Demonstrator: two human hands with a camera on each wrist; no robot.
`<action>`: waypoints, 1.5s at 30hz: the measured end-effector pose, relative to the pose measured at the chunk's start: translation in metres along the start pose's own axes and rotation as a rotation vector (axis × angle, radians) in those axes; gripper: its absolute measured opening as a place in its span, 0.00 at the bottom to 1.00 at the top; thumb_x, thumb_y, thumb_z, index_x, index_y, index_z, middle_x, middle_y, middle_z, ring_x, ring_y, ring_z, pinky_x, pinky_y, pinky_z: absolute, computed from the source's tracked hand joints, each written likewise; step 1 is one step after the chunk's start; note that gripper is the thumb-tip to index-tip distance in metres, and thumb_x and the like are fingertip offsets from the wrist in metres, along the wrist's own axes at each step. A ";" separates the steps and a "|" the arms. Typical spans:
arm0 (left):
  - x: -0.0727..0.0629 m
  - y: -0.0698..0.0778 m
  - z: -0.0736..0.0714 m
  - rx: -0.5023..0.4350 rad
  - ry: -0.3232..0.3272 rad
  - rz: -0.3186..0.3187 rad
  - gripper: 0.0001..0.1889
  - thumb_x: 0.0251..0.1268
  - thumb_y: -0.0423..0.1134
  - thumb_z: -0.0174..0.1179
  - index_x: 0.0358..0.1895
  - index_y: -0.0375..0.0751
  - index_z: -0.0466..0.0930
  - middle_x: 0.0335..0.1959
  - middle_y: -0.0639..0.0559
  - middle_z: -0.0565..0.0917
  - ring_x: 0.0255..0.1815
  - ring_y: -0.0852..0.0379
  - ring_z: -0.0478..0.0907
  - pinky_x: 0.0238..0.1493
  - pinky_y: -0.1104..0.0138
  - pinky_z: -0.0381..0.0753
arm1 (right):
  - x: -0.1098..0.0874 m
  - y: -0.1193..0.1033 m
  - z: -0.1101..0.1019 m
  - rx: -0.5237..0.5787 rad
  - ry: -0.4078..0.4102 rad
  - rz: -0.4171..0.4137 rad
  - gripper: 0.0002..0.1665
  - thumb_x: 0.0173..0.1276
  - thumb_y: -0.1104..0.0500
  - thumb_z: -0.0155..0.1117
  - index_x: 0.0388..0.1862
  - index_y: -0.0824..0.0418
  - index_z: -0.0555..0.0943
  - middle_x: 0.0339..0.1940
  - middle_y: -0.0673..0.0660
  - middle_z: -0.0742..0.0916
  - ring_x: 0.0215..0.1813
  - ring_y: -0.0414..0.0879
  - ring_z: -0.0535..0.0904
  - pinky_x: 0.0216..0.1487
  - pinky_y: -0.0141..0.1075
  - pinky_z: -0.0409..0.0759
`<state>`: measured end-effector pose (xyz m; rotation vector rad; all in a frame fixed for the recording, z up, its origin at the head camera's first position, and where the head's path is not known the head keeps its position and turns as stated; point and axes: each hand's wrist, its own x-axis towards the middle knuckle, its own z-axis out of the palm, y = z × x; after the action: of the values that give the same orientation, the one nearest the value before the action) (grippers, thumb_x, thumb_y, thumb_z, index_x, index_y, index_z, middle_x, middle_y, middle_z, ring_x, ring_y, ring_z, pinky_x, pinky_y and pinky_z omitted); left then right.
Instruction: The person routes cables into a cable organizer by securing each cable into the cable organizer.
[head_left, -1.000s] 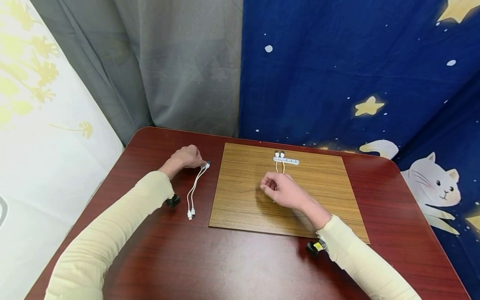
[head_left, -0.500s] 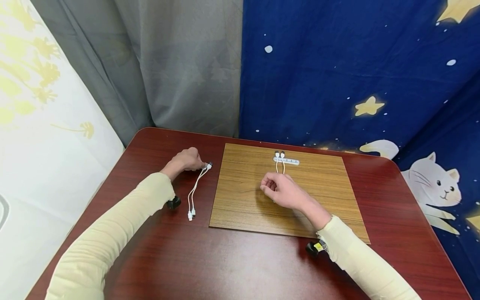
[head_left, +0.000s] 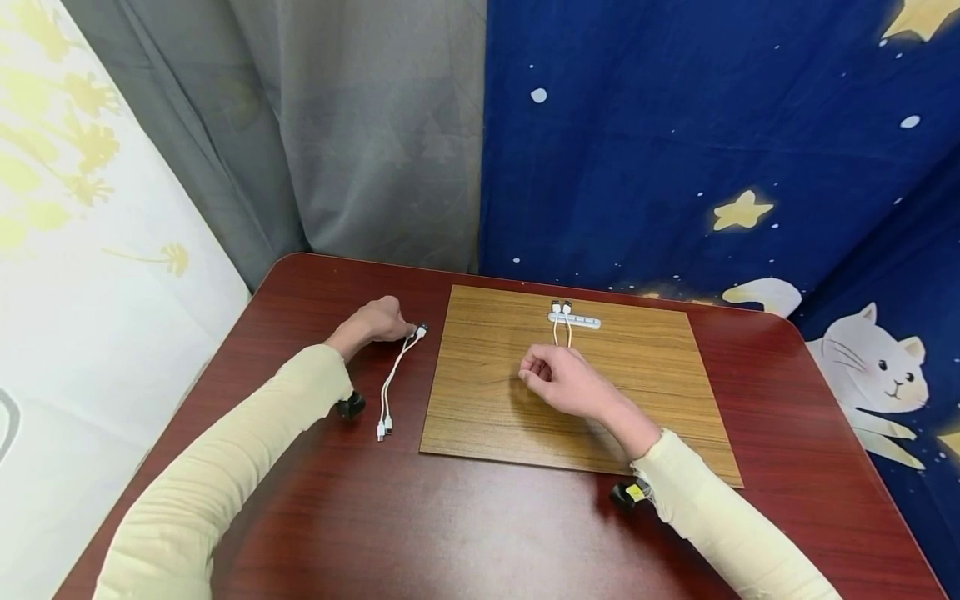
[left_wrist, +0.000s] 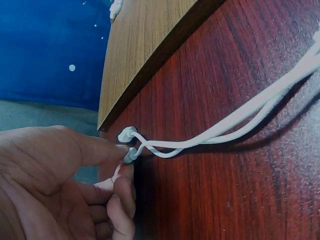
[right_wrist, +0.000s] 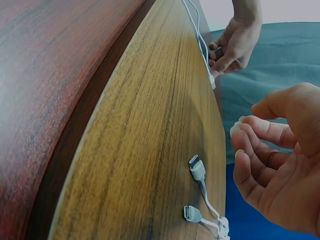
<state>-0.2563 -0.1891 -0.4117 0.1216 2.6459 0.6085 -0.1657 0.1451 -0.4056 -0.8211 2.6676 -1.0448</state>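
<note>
My left hand (head_left: 381, 320) is off the left side of the wooden board (head_left: 472, 375), low over the table (head_left: 480, 533). Its thumb and forefinger pinch the white plug (left_wrist: 130, 156) of a charging cable, while the other fingers curl in beneath. A second plug (left_wrist: 127, 134) sits just beside the one I hold, on the side towards the board. From these two plugs a pair of white cables (head_left: 386, 387) crosses once, then runs back towards me along the board's left side, apart from it. Their other ends (head_left: 384, 428) lie together on the table, to the left of the board's near left corner.

My right hand (head_left: 570, 379) is above the middle of the board with its fingers loosely bent, a gap between thumb and fingertips, and nothing held. Near the board's far edge lies a pale cable holder (head_left: 583, 322), with two more cables (head_left: 562, 333) running across its left end; I cannot tell how deep they sit in it. Their black-tipped plugs (head_left: 561, 307) stick out past the holder towards that edge. At the nearer end, two small plugs (right_wrist: 198, 169) rest on the board by my right hand, side by side and apart.

Beyond the board hangs a blue curtain (head_left: 637, 150) with stars, and a grey curtain (head_left: 382, 142) hangs to its left.
</note>
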 end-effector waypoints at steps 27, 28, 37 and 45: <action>-0.053 0.020 -0.080 -0.320 0.146 0.214 0.19 0.75 0.42 0.58 0.23 0.36 0.81 0.17 0.56 0.64 0.18 0.59 0.53 0.25 0.61 0.58 | 0.006 -0.002 -0.001 0.066 -0.017 -0.020 0.02 0.73 0.63 0.65 0.41 0.62 0.83 0.34 0.50 0.85 0.37 0.43 0.81 0.41 0.37 0.81; -0.055 0.022 -0.083 -0.322 0.159 0.220 0.18 0.75 0.42 0.58 0.27 0.34 0.83 0.19 0.55 0.67 0.19 0.58 0.54 0.25 0.61 0.58 | 0.006 -0.003 -0.001 0.069 -0.017 -0.018 0.02 0.73 0.63 0.65 0.41 0.62 0.83 0.34 0.50 0.85 0.37 0.43 0.81 0.41 0.37 0.81; -0.077 0.036 -0.106 -0.326 0.238 0.256 0.17 0.75 0.47 0.59 0.34 0.35 0.84 0.28 0.50 0.75 0.23 0.56 0.58 0.27 0.61 0.61 | 0.008 -0.001 0.000 0.080 -0.013 -0.006 0.03 0.73 0.63 0.65 0.42 0.62 0.83 0.34 0.52 0.85 0.38 0.44 0.82 0.41 0.37 0.81; -0.084 0.049 -0.106 -0.340 0.281 0.298 0.20 0.74 0.50 0.60 0.28 0.37 0.79 0.20 0.55 0.66 0.21 0.59 0.53 0.26 0.62 0.58 | 0.016 -0.001 0.002 0.063 -0.007 0.007 0.04 0.74 0.61 0.65 0.43 0.61 0.83 0.36 0.50 0.85 0.39 0.43 0.82 0.43 0.36 0.81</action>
<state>-0.2248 -0.2021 -0.2721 0.3566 2.7609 1.2466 -0.1779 0.1345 -0.4057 -0.8020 2.6149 -1.1165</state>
